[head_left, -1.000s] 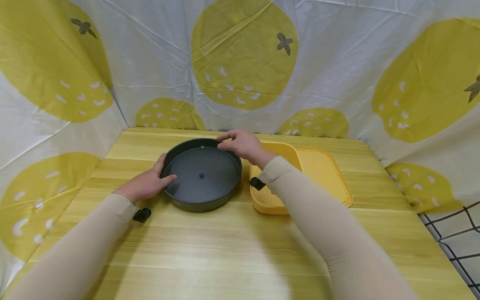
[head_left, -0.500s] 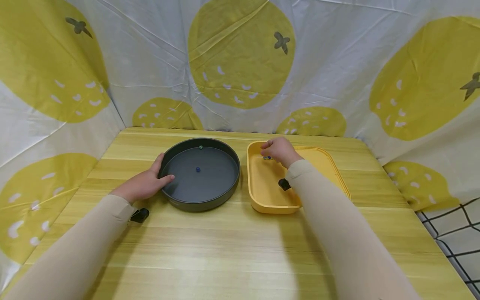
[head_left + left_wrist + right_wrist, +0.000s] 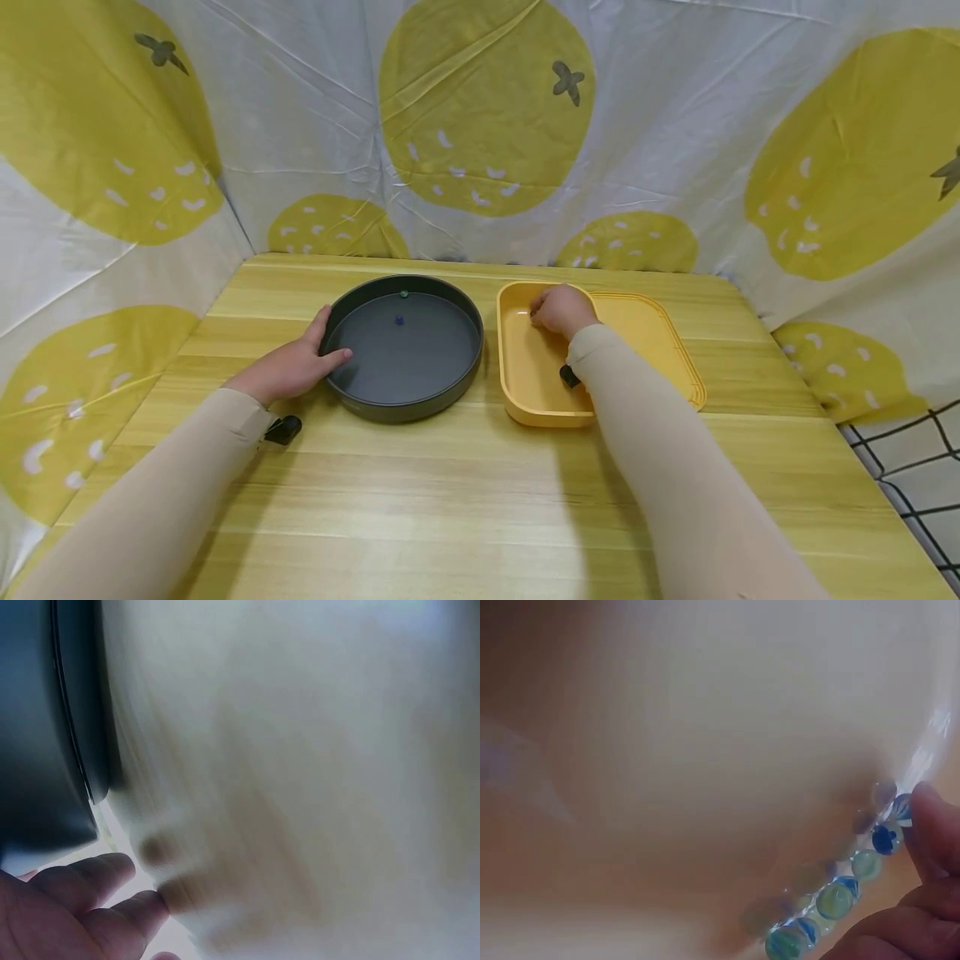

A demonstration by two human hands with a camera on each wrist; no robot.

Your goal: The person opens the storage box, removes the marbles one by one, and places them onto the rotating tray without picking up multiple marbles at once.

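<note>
A round dark-grey cake pan point(image 3: 405, 358) stands on the table's left half. Inside it lie a blue marble point(image 3: 399, 320) and a green marble point(image 3: 404, 294) near the far wall. My left hand point(image 3: 296, 367) holds the pan's left side, thumb over the rim and fingers outside. To the right is a yellow rectangular box point(image 3: 551, 417). My right hand point(image 3: 564, 310) reaches into its far part with curled fingers, pinching a glass marble point(image 3: 902, 806) at the fingertips. Several more glass marbles point(image 3: 834, 900) line the box's wall beside the fingers, mostly hidden in the head view.
A flat yellow lid point(image 3: 645, 333) lies against the box's right side, partly under the right forearm. Lemon-print cloth point(image 3: 487, 125) hangs around the back and sides of the wooden table point(image 3: 420, 517). A black wire grid point(image 3: 915, 483) stands at the right edge.
My right hand has moved from over the pan's far rim rightward and down into the yellow box. The blue marble has rolled toward the pan's far side. My left hand stays on the pan.
</note>
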